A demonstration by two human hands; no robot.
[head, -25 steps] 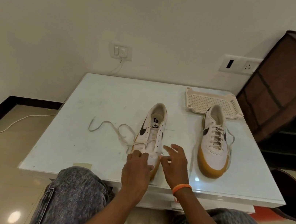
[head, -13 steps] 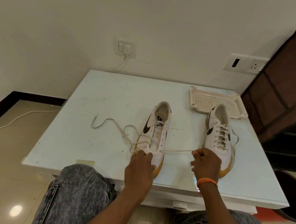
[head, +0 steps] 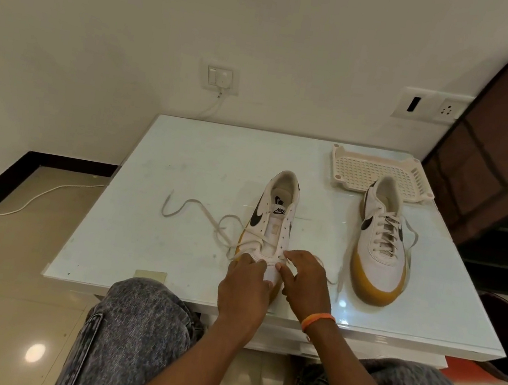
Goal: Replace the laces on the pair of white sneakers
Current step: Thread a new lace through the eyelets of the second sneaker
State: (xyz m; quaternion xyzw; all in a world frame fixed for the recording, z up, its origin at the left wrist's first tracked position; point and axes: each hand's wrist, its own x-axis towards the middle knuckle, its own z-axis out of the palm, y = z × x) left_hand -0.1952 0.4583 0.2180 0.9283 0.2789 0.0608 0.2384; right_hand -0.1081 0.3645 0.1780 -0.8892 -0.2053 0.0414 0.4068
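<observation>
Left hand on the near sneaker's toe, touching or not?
Touching. The head view shows the left hand with its fingers lying directly on the toe of the near sneaker, with no gap between them.
</observation>
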